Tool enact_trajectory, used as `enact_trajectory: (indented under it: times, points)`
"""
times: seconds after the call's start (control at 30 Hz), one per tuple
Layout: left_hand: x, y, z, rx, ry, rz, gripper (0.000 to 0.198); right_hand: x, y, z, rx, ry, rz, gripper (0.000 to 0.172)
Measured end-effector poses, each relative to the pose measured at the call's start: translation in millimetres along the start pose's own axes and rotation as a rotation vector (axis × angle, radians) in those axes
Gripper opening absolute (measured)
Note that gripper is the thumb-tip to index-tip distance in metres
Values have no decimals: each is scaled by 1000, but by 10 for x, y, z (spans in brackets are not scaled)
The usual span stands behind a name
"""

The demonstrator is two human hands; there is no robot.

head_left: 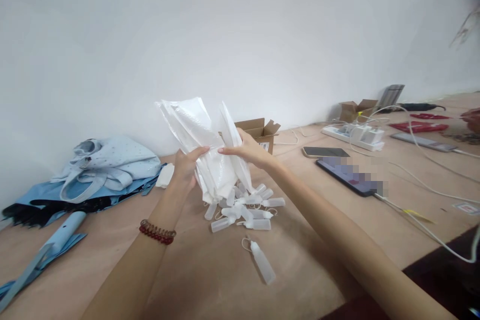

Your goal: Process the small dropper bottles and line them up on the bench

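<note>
White plastic mailer bags [191,117] are held up in a loose bundle above the table. My left hand [184,167] is closed on the left side of the bundle, thumb laid across its front. My right hand [249,149] pinches the right side, where one white piece stands apart from the rest. Right below the bundle lies a heap of small translucent squeeze bottles [259,224] with thin loops at their caps. One single squeeze bottle [263,262] lies nearer to me. The bundle hides part of the heap.
At the left lie a light blue cloth bag [112,165] and a folded blue umbrella [62,235]. An open cardboard box [257,127] stands behind my right hand. At the right are a phone [345,176], another phone [325,152], a power strip [352,136] and loose white cables.
</note>
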State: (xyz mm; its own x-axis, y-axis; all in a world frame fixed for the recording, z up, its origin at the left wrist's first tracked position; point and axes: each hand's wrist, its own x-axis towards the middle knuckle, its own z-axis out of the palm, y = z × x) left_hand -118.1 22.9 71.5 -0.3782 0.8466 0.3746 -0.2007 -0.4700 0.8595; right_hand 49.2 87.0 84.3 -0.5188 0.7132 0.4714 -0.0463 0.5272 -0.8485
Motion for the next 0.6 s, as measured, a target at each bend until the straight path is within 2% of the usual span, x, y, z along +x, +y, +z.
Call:
enact_trajectory:
  times: [0.13,0.27,0.47,0.6]
  points:
    - [11,-8,-17,-3,-3,-40,48,13,36,14,21,111,-1,50]
    - [3,-43,-15,9,-20,-72,50,9,57,23,67,133,-16,48]
    - [-75,-40,61,-13,-203,-71,51,0,37,51,123,196,-4,60]
    - [-129,-19,99,8,-315,-132,55,-9,18,66,228,198,-6,59]
